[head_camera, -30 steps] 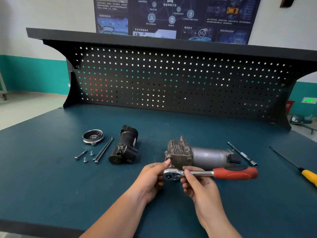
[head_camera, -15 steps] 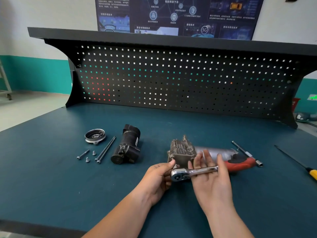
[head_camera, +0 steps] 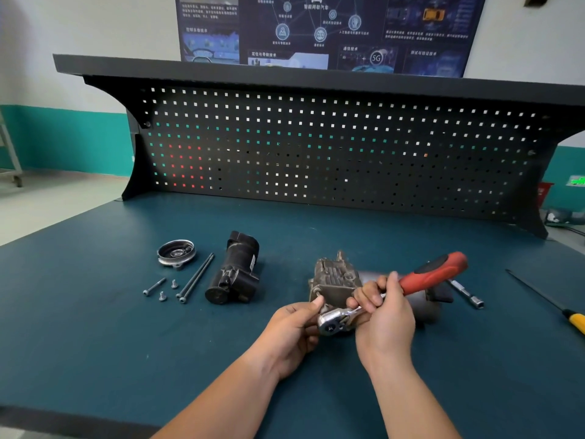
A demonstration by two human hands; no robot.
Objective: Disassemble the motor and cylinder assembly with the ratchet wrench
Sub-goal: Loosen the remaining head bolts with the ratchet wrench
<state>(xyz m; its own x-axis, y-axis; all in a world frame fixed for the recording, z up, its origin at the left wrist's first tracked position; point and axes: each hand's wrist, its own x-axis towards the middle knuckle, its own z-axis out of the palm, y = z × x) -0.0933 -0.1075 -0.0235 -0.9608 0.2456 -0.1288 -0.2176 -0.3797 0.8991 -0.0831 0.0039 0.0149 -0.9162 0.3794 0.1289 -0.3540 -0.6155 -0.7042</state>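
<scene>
- The counter (head_camera: 95,343) runs under both hands. A perforated back panel (head_camera: 316,153) stands well beyond them.
- The motor and cylinder assembly (head_camera: 335,280) lies on the counter just beyond the fingertips. Its ribbed block is in front of the left hand (head_camera: 291,331). Its grey cylinder runs off behind the right hand (head_camera: 386,318), which hides most of it.
- The right hand has its fingers curled round the steel shank of the ratchet wrench (head_camera: 424,278), just below the red grip. The grip slants up and away to the right.
- The left hand pinches the chrome wrench head with thumb and bent fingers, the thumb tip against the near corner of the block. The fastener under the head is hidden.
- A black motor housing (head_camera: 234,274) lies well to the left of the left hand.
- A round metal cap (head_camera: 176,252) sits farther left and beyond.
- Two long bolts (head_camera: 196,277) lie side by side between the cap and the housing.
- A slim extension bar (head_camera: 465,293) lies to the right of the right hand, its far end hidden behind the red grip.
- A yellow-handled screwdriver (head_camera: 569,318) lies far right, its handle cut off by the frame edge.
- Three short screws (head_camera: 162,295) lie farthest left of the hands. Their heads are too small to read.
</scene>
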